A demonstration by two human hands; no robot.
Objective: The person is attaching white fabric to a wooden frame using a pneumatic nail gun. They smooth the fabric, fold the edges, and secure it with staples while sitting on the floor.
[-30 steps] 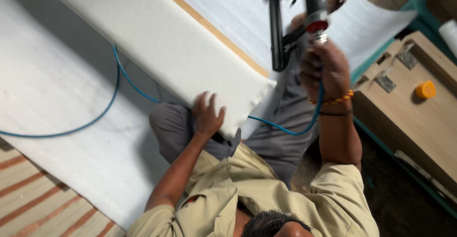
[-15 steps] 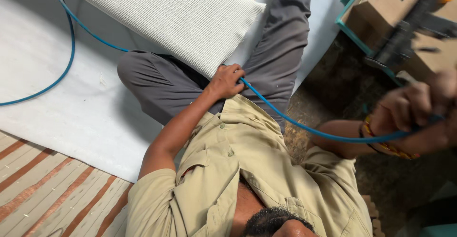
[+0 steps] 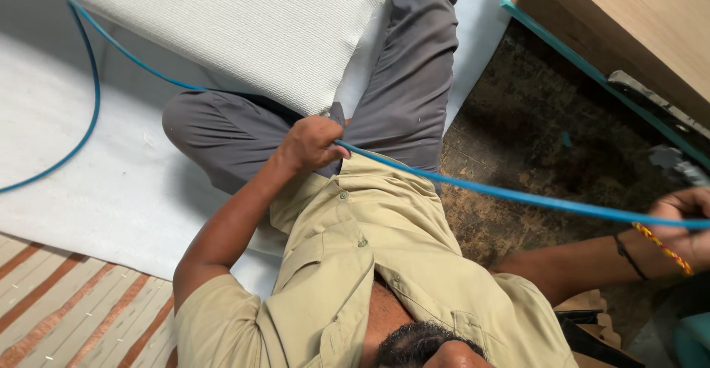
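My left hand (image 3: 310, 142) is closed around a blue air hose (image 3: 518, 196) just above my lap, next to the corner of a white fabric-covered cushion panel (image 3: 244, 35). From this hand the hose stretches taut across my beige shirt to my right hand (image 3: 684, 224) at the frame's right edge. That hand, with a beaded wrist thread, is curled where the hose ends. It held a black air stapler a moment ago, and now only a grey bit (image 3: 677, 161) shows above it. I sit cross-legged in grey trousers.
A white sheet (image 3: 89, 176) covers the floor under the panel, and the hose loops over it on the left. A striped mat (image 3: 66, 301) lies at bottom left. A wooden box with a teal edge (image 3: 621, 35) stands at top right beside dark rough floor (image 3: 532, 131).
My left hand went from resting open on my thigh to gripping the hose. My right hand swung the stapler down from over the panel to the far right edge.
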